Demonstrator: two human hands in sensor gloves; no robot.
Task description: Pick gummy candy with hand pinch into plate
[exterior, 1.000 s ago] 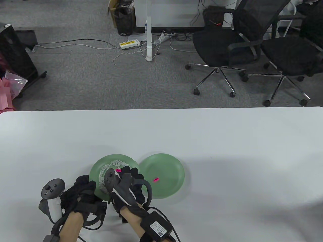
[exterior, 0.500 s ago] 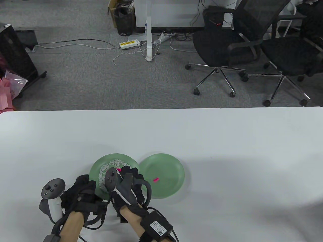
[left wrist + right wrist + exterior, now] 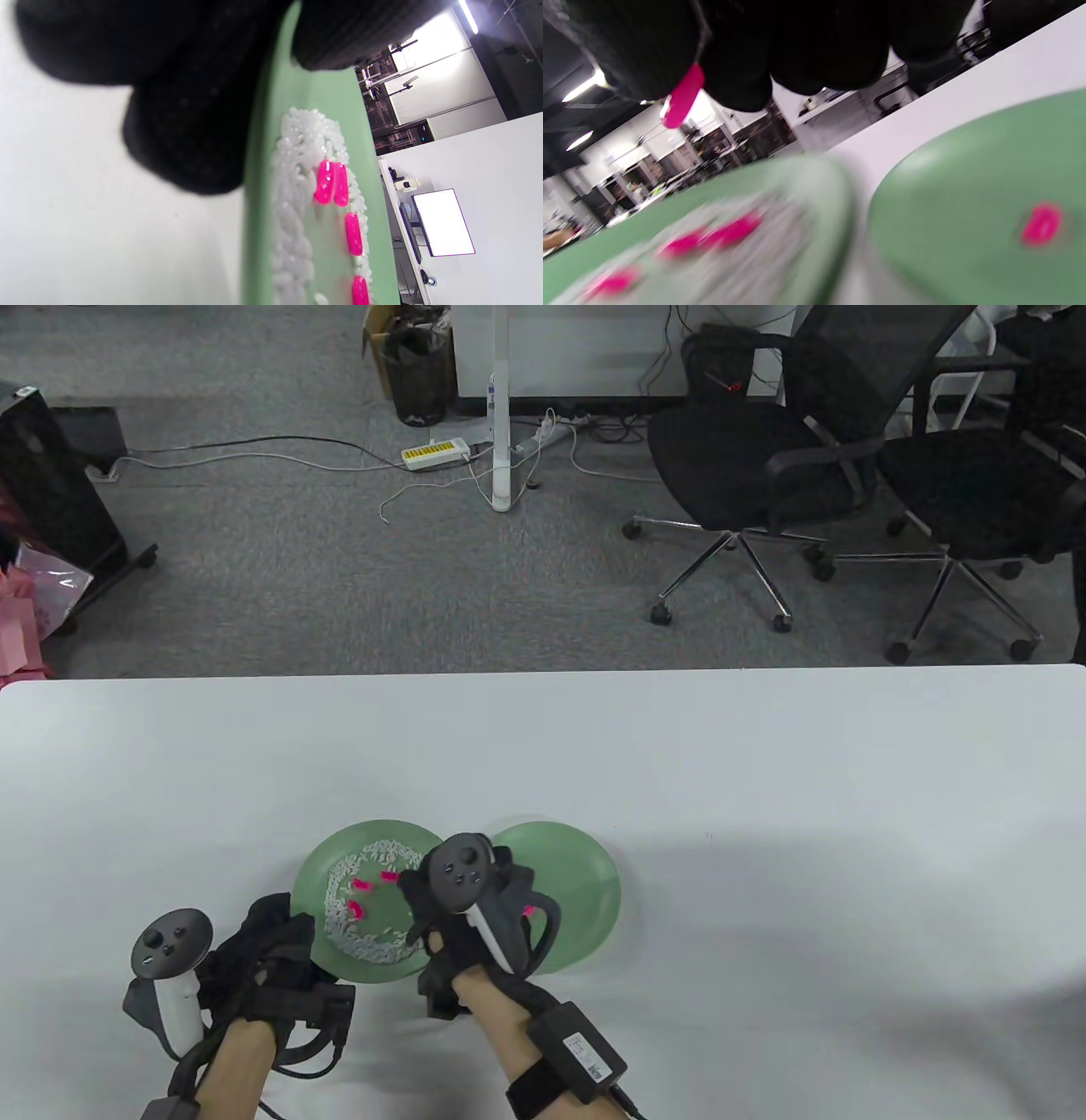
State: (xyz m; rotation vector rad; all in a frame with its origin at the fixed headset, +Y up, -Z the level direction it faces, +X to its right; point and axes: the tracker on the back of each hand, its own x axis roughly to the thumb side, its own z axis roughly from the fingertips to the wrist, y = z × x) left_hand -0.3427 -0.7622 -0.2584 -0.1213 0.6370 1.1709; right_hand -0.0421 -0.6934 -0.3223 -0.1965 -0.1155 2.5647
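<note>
The left green plate (image 3: 312, 891) holds white grains and several pink gummy candies (image 3: 362, 886). My left hand (image 3: 284, 937) grips its near-left rim; in the left wrist view my fingers (image 3: 191, 140) lie under the rim and the gummies (image 3: 331, 182) lie on the grains. The right green plate (image 3: 585, 891) holds one pink gummy (image 3: 529, 911). My right hand (image 3: 420, 903) hovers over where the two plates meet. In the right wrist view it (image 3: 706, 91) pinches a pink gummy (image 3: 683, 99) above the plates, with the right plate's gummy (image 3: 1041, 224) below.
The two plates touch near the table's (image 3: 764, 814) front left. Office chairs (image 3: 764, 458) and cables lie on the floor beyond the far edge.
My right hand has moved right, off the left plate toward the right plate, uncovering the gummies on the grains. My left hand stays on the rim.
</note>
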